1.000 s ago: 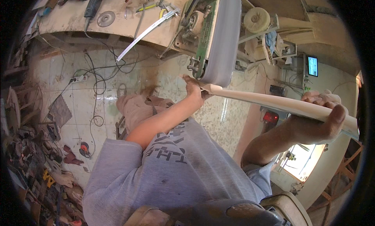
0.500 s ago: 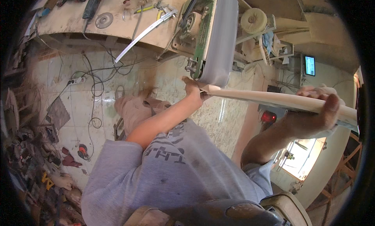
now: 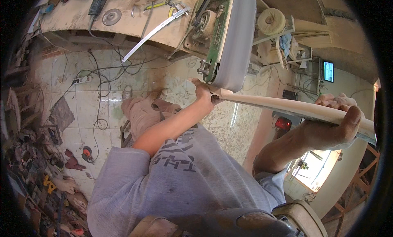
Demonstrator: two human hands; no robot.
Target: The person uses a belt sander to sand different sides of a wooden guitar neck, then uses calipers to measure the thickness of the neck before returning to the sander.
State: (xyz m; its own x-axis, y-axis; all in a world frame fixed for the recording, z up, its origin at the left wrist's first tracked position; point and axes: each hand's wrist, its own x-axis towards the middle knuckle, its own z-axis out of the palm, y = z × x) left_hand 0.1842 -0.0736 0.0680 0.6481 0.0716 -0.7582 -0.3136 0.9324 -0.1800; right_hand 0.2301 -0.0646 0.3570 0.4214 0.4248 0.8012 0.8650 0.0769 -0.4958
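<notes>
A long pale wooden board spans from the middle of the view to the right edge. My left hand is closed round its left end, just below the belt sander. Farther along, at the right, my right hand grips the board with the thumb on the near side and the fingers over the far side. The grey belt of the sander comes down to the board's left end and seems to touch it there. Its green metal frame stands left of the belt.
On the workbench lie a long metal ruler-like tool, a grinding disc and a corded power tool. Cables trail over the tiled floor. Clutter fills the left side. A lit screen hangs at the right.
The whole view has shifted slightly, with the sander and bench a little farther right. Both hands keep their hold on the board, whose left end stays under the belt.
</notes>
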